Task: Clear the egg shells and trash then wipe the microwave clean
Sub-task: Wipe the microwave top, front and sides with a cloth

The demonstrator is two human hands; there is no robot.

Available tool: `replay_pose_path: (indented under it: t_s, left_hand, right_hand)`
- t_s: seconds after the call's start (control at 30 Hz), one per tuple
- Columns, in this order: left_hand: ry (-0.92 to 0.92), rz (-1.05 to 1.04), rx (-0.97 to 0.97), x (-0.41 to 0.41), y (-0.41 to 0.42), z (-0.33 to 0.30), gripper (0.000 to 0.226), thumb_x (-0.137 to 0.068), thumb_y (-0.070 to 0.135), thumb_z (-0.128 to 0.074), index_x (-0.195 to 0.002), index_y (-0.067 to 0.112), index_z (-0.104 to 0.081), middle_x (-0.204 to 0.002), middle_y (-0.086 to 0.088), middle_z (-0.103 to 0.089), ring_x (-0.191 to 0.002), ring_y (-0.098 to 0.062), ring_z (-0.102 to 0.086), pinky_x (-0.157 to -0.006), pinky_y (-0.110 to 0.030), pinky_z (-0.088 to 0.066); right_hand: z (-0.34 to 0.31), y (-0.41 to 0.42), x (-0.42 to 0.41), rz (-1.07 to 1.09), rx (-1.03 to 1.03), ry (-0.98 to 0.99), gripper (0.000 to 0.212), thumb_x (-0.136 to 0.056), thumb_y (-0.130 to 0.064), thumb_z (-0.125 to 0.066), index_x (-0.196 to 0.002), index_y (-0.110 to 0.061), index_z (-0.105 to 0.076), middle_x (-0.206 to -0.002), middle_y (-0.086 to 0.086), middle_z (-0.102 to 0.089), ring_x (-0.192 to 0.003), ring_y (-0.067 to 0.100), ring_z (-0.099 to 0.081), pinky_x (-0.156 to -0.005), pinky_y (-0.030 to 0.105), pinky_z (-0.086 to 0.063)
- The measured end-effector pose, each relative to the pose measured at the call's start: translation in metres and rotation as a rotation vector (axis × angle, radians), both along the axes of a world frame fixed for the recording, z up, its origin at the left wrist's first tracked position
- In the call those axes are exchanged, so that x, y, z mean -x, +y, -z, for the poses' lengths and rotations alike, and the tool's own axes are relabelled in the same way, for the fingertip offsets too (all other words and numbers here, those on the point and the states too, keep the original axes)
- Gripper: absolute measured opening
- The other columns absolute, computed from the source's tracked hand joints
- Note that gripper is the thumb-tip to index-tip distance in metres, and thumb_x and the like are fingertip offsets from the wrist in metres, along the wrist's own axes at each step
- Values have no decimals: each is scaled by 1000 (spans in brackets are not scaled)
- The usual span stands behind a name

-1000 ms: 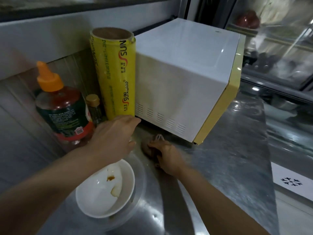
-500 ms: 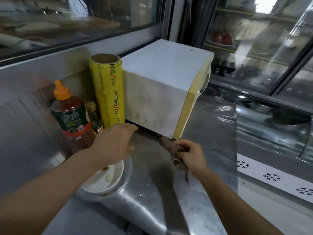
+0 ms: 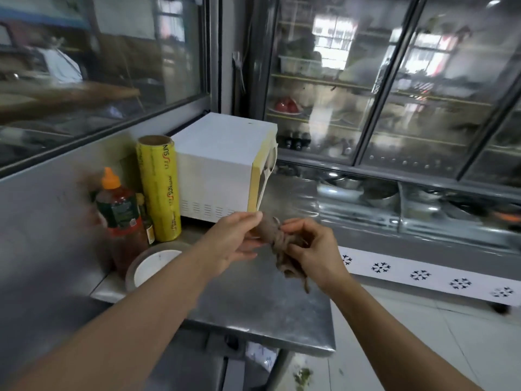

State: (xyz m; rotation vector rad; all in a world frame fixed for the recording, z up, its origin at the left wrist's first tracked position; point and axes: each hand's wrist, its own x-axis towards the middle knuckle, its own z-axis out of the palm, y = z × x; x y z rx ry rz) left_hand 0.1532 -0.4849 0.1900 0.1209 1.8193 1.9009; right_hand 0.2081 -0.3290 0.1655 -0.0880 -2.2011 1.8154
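A: Where's your cloth?

B: The brown cloth (image 3: 277,238) is up off the counter (image 3: 253,300), bunched between your two hands in front of the microwave (image 3: 217,167). Your left hand (image 3: 232,241) holds its upper end, thumb over the top and fingers underneath. Your right hand (image 3: 313,249) pinches the twisted middle with curled fingers, and the loose tail hangs down below that hand.

A: And the microwave itself?

B: It stands at the back of the counter, white body, yellow door edge facing right. The cling film roll (image 3: 159,187) stands upright just beside its left side, with the sauce bottle (image 3: 121,218) further left. A white bowl (image 3: 153,266) sits near your left forearm.

A: What can't you make out?

B: The microwave's front and inside are turned away from you. A small bottle behind the sauce bottle is mostly hidden. The bowl's contents are blurred. The glass cabinets behind are hazy with reflections.
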Motion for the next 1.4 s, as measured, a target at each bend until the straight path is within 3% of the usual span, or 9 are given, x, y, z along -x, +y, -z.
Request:
replay_pose_path:
  t_s: [0.17,0.4,0.53,0.67,0.83,0.97,1.17,1.27,1.4]
  left_hand:
    - [93,14,11,-37,22,-10,23,-83,-8,-60,-92,14,-59,-109,-19,-61,-94,-31,-62,-67,-35,-55]
    - [268,203,94,-79,61,-38,20,-84,-4,-63,-88,15,-58,-97,-11,-65,-89,-21,-63,-57,-25,-51]
    - [406,319,162,-102,98,-46,22,-82,-6,-64,-84,15,-57,-86,-8,-65,-78,-16,-61,-52,-21,-50]
    - [530,338,209,-121,146,-50,22,-81,-4,-65,-80,16,-56,-76,-4,-62,-74,-19,-57,-63,-29,-48]
    - [688,423,404,-137,209,-48,12,-81,25,-71,-87,22,-61,-85,-3,-63,-75,-14,-58,-66,-25,-45]
    - [647,523,501,-152,262,-41,12,-80,19,-72,-82,9,-66,-72,4,-58,-68,-8,-52,-63,-19,-38]
    - [369,389,303,-160,339,-25,19,-93,8,-53,-109,9,-64,-109,-7,-68,-102,-20,-62,-90,-31,-45]
    - [239,308,217,-162,376,-18,20,-96,10,-48,-111,7,-61,-113,-14,-66,-106,-28,-62,-94,-38,-48]
    - [154,207,239,-162,421,-8,14,-98,17,-45,-93,11,-57,-90,-10,-63,-80,-24,-61,-67,-35,-51]
  right_hand:
    - [-9,7,-58,106,-212,39,40,-69,14,-63,-86,-21,-66,-109,-6,-56,-96,16,-62,-70,43,-59]
    - [-38,63,-111,-15,370,-186,72,-64,0,-62,-132,-14,-45,-132,8,-49,-124,26,-48,-104,41,-39]
    - [-51,99,-128,39,232,-256,55,-78,-13,-70,-129,-16,-50,-124,6,-58,-116,19,-53,-109,41,-33]
    - [-55,145,-149,40,3,-227,18,-88,-5,-60,-105,-1,-65,-92,5,-66,-87,13,-59,-81,23,-46]
    - [-56,217,-173,169,-65,-142,12,-91,-8,-57,-86,1,-62,-81,6,-64,-74,12,-59,-67,19,-49]
    - [-55,283,-182,265,-89,-86,16,-91,-10,-57,-92,5,-61,-83,11,-64,-79,22,-59,-83,43,-51]
    - [-55,369,-207,273,-248,-76,17,-96,-20,-49,-85,-15,-62,-81,1,-63,-82,18,-58,-81,40,-48]
    - [-48,402,-212,311,-330,-89,19,-96,-20,-46,-95,-7,-59,-92,13,-63,-89,23,-58,-81,38,-47]
    - [-33,431,-203,409,-95,-133,13,-96,-18,-49,-104,-12,-58,-97,2,-62,-90,17,-59,-73,28,-49]
